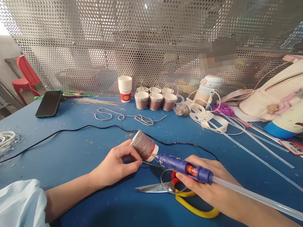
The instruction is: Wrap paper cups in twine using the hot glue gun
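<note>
Tilted on its side, a paper cup (144,145) wound with brownish cord is held by my left hand (123,161), its fingers closed at the cup's left end. My right hand (204,178) grips a blue hot glue gun (176,163) with a long clear glue stick (266,201) running out of its back. The gun's nozzle meets the cup near a red band left uncovered by cord. A loose tail of cord hangs below the cup. Under the gun lie scissors (196,208) with yellow and red handles, partly hidden by my right hand.
Behind stand a stack of paper cups (126,88) and several cord-wrapped cups (156,101). A black cable (96,125) crosses the blue table. Spare glue sticks (262,161), a bottle (207,87) and a pale bag (277,89) are right; a phone (48,103) lies far left.
</note>
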Action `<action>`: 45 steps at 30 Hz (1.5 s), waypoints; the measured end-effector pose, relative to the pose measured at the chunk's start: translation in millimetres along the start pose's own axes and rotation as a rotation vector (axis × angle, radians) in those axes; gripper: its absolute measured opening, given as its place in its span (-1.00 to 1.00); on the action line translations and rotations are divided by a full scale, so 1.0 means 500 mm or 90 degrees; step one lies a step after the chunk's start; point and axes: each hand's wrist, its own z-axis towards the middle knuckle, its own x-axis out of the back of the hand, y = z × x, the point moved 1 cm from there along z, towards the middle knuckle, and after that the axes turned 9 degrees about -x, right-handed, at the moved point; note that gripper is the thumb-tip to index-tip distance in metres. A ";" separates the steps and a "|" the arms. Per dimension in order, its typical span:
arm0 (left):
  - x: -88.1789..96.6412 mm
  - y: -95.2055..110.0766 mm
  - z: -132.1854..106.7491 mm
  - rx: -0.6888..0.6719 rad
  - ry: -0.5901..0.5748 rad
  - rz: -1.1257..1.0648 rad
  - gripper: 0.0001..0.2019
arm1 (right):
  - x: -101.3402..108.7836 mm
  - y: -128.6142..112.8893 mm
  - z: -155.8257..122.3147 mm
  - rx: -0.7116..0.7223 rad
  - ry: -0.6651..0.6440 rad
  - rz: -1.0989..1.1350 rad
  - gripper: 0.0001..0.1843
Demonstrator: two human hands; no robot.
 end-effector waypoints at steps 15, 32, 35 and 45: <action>0.001 0.004 0.002 -0.009 0.003 0.025 -0.92 | -0.001 -0.002 -0.001 0.006 0.047 -0.014 -0.78; 0.000 -0.002 0.001 0.000 0.004 0.014 -0.91 | 0.010 0.006 0.007 -0.121 0.008 0.090 -0.73; 0.002 -0.002 0.000 0.003 0.009 0.019 -0.92 | 0.025 0.028 0.027 -0.184 0.016 0.115 -0.65; 0.002 -0.004 0.000 0.023 0.033 0.015 -0.92 | -0.013 0.150 0.142 -0.331 0.057 -0.050 -0.52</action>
